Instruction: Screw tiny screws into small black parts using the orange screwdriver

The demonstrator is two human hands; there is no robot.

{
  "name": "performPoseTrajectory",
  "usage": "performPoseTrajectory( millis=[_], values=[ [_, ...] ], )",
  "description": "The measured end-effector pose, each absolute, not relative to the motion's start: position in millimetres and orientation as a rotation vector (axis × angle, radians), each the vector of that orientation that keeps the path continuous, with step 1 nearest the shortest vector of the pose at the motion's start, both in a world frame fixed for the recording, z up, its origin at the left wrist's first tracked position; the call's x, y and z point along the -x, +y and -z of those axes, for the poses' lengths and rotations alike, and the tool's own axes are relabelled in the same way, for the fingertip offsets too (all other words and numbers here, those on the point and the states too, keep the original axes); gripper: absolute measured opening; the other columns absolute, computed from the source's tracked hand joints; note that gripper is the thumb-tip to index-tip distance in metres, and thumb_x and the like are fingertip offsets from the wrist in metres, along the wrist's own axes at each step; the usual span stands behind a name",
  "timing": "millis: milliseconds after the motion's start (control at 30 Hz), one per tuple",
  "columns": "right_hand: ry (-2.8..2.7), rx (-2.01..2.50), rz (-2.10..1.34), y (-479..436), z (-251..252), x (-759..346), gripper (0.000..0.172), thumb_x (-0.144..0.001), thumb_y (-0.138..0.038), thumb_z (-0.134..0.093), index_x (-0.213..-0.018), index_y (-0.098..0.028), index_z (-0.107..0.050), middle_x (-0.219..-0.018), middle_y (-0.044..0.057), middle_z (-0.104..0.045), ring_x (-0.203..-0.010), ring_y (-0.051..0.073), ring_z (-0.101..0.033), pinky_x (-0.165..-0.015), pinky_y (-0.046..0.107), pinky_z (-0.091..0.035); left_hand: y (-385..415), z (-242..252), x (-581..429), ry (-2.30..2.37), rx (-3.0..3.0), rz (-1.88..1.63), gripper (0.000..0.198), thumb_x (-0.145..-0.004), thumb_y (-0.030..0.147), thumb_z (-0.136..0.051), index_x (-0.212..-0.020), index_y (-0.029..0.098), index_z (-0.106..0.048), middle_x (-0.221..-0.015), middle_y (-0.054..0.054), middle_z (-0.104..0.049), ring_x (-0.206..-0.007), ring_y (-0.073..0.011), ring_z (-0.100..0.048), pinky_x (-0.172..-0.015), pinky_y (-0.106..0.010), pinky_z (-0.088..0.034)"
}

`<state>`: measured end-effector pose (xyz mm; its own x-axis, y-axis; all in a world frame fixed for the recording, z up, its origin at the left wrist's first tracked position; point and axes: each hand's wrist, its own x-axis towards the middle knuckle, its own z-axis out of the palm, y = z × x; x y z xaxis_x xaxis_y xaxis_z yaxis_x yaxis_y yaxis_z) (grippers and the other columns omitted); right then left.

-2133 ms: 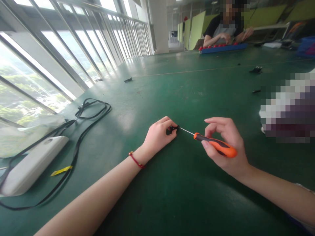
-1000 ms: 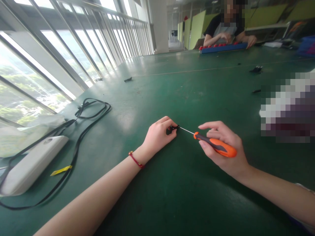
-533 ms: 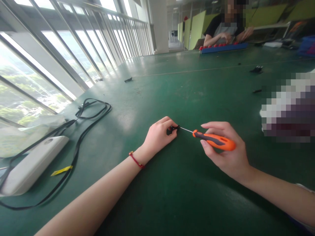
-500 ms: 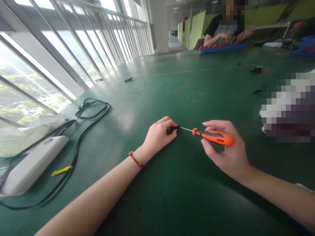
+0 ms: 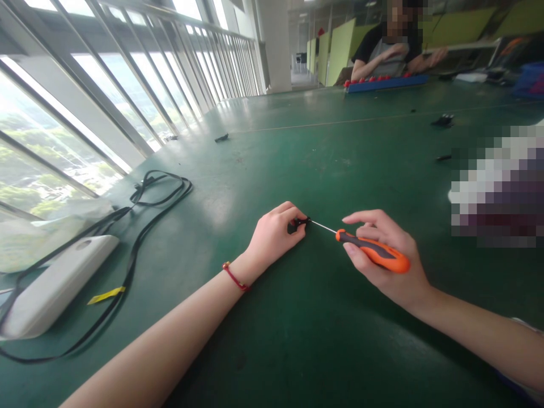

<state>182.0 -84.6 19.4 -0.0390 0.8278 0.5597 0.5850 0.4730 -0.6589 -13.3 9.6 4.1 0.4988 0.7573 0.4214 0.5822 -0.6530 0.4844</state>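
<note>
My left hand [image 5: 276, 231] rests on the green table, thumb and fingers pinched on a small black part [image 5: 302, 221]. Its exact kind is too small to make out, and the fingers partly cover it. An orange and dark grey screwdriver [image 5: 376, 250] lies across my right hand [image 5: 397, 260], its handle slanting down to the right. The thumb touches the handle from below, while the index finger stretches out above it, off the handle. The thin metal shaft reaches left, and its tip meets the black part.
At left, a black cable [image 5: 140, 243] with a yellow tag [image 5: 106, 295] loops beside a white power strip [image 5: 63, 286]. Small black pieces [image 5: 221, 138] lie farther back. Across the green table [image 5: 272, 153], a person [image 5: 378, 56] sits behind a blue rack [image 5: 386, 83] with red pieces.
The screwdriver's handle has swung down and slightly right, with its tip still at the black part. My right index finger has lifted off the handle. The left hand stays put; the co-worker's hands have risen.
</note>
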Motion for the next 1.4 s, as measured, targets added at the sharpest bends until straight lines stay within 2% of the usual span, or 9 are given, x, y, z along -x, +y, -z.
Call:
performPoseTrajectory(
  millis=[200,367,533,667,800,1000,1133,1300,1400],
  values=[
    [-1.643,1.13,-0.193,-82.8,-20.6,-182.2,0.037,-0.077,-0.017,-0.063,-0.11,-0.026,-0.052,-0.077,-0.001,-0.061,-0.068,0.017,-0.061,-0.067,0.032,-0.05,9.2,-4.4,13.5,1.136,-2.477,-0.893,0.012,-0.078,0.015,-0.058,-0.085,0.019,-0.067,-0.09,-0.002,-0.066,-0.075,-0.0127,-0.065,-0.071,-0.024,-0.054],
    [-1.739,1.237,-0.278,-83.1,-19.4,-182.3,0.017,-0.081,-0.022,-0.062,-0.097,-0.025,-0.057,-0.056,-0.006,-0.054,-0.058,0.016,-0.056,-0.066,0.033,-0.048,9.2,-5.1,13.0,1.144,-2.473,-0.888,0.012,-0.079,0.015,-0.058,-0.085,0.018,-0.068,-0.09,-0.002,-0.066,-0.075,-0.0127,-0.065,-0.072,-0.025,-0.054],
    [-1.661,1.164,-0.211,-82.8,-18.6,-181.8,0.037,-0.076,-0.019,-0.064,-0.111,-0.024,-0.053,-0.074,-0.002,-0.06,-0.07,0.017,-0.06,-0.07,0.034,-0.05,9.1,-4.8,12.8,1.141,-2.476,-0.888,0.012,-0.079,0.015,-0.058,-0.085,0.018,-0.068,-0.09,-0.002,-0.066,-0.075,-0.0129,-0.064,-0.072,-0.025,-0.054],
    [-1.727,1.224,-0.235,-82.8,-19.6,-181.4,0.016,-0.08,-0.021,-0.063,-0.094,-0.025,-0.058,-0.058,-0.005,-0.055,-0.056,0.014,-0.056,-0.065,0.032,-0.049,9.0,-4.4,13.2,1.144,-2.471,-0.894,0.012,-0.079,0.015,-0.058,-0.085,0.018,-0.068,-0.09,-0.002,-0.066,-0.075,-0.0127,-0.065,-0.072,-0.025,-0.054],
    [-1.637,1.155,-0.167,-82.5,-19.3,-181.6,0.037,-0.075,-0.018,-0.065,-0.109,-0.025,-0.055,-0.082,0.0,-0.062,-0.076,0.017,-0.063,-0.07,0.032,-0.051,9.6,-3.8,13.8,1.139,-2.488,-0.886,0.012,-0.079,0.016,-0.058,-0.086,0.018,-0.068,-0.09,-0.002,-0.066,-0.075,-0.0129,-0.065,-0.071,-0.025,-0.054],
    [-1.704,1.215,-0.231,-83.2,-19.0,-182.0,0.019,-0.079,-0.021,-0.063,-0.096,-0.025,-0.057,-0.056,-0.006,-0.054,-0.058,0.016,-0.057,-0.065,0.033,-0.048,9.7,-3.7,13.7,1.136,-2.475,-0.898,0.012,-0.078,0.015,-0.058,-0.085,0.019,-0.067,-0.09,-0.002,-0.066,-0.075,-0.0128,-0.065,-0.072,-0.025,-0.054],
    [-1.637,1.165,-0.259,-83.0,-18.2,-182.1,0.039,-0.075,-0.019,-0.065,-0.111,-0.024,-0.053,-0.079,0.0,-0.06,-0.07,0.018,-0.061,-0.071,0.035,-0.051,9.5,-3.3,14.0,1.136,-2.486,-0.89,0.012,-0.079,0.016,-0.058,-0.085,0.019,-0.067,-0.09,-0.002,-0.066,-0.076,-0.0129,-0.065,-0.071,-0.024,-0.054],
    [-1.729,1.227,-0.256,-83.3,-19.4,-182.2,0.014,-0.08,-0.022,-0.062,-0.094,-0.025,-0.058,-0.059,-0.004,-0.057,-0.063,0.017,-0.06,-0.067,0.033,-0.049,9.7,-3.3,14.0,1.138,-2.478,-0.895,0.012,-0.079,0.015,-0.058,-0.085,0.018,-0.067,-0.09,-0.002,-0.066,-0.076,-0.0126,-0.065,-0.072,-0.025,-0.054],
    [-1.648,1.171,-0.229,-83.1,-18.4,-182.4,0.033,-0.076,-0.018,-0.064,-0.107,-0.024,-0.055,-0.078,0.0,-0.062,-0.072,0.017,-0.062,-0.069,0.033,-0.051,9.9,-3.5,13.7,1.143,-2.484,-0.894,0.012,-0.079,0.016,-0.058,-0.085,0.019,-0.067,-0.09,-0.002,-0.066,-0.075,-0.0128,-0.065,-0.071,-0.024,-0.054]
  ],
)
